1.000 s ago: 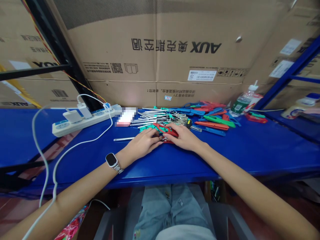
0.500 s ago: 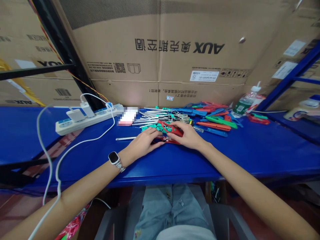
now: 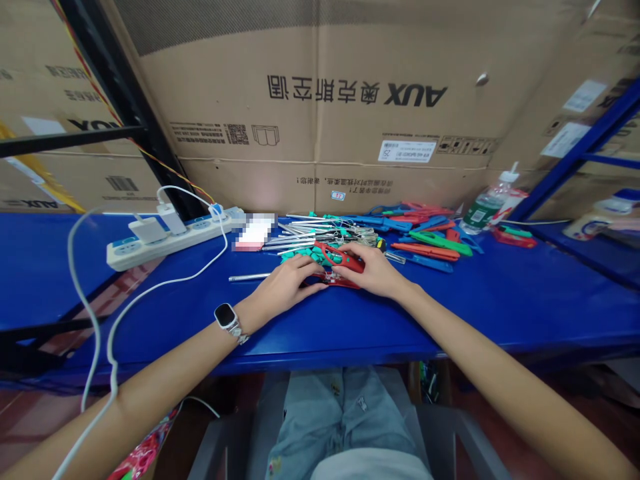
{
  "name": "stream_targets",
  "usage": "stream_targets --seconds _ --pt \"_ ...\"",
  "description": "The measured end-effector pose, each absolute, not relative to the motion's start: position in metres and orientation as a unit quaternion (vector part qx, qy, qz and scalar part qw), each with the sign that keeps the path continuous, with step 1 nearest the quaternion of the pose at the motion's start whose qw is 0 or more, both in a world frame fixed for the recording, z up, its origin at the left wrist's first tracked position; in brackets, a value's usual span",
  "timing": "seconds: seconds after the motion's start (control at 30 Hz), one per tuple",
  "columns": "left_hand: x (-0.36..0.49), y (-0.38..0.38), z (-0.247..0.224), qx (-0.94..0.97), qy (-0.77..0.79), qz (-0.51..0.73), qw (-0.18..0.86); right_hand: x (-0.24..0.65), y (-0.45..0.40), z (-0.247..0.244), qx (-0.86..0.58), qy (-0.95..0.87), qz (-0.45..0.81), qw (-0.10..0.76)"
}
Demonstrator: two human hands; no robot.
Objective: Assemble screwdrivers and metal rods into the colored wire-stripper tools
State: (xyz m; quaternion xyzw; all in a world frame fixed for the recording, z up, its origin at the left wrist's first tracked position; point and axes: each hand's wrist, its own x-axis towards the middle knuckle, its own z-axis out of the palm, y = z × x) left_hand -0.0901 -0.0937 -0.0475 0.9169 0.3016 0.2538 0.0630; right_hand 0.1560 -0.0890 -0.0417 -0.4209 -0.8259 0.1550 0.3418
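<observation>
My right hand (image 3: 373,267) is closed on a red lighter shell half (image 3: 345,259) with an opening at its left end. Directly below lies another red shell half (image 3: 340,281), flat on the table, with small metal and clear parts in it. My left hand (image 3: 290,283) grips this lower half at its left end, thumb in front and fingers curled over it. From behind the left hand a metal tube (image 3: 249,277) sticks out to the left, apparently part of the same long-nosed lighter. Green pieces (image 3: 313,253) lie just behind my fingers.
Several metal rods (image 3: 300,233) are heaped behind my hands. Blue, red and green shells (image 3: 430,243) lie to the right, near a bottle (image 3: 483,207). A power strip (image 3: 150,250) with white cables stands left. A large cardboard box (image 3: 320,133) walls off the back of the blue table (image 3: 400,327).
The whole view has shifted very slightly to the left. Both hands keep nearly the same pose and hold on the red shell halves.
</observation>
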Motion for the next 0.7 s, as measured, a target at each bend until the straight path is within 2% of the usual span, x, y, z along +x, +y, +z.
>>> stream_targets --seconds 0.7 --pt "-0.0901 -0.0903 -0.0503 0.918 0.301 0.247 0.074 0.1556 -0.0897 -0.0410 -0.422 -0.827 0.161 0.336"
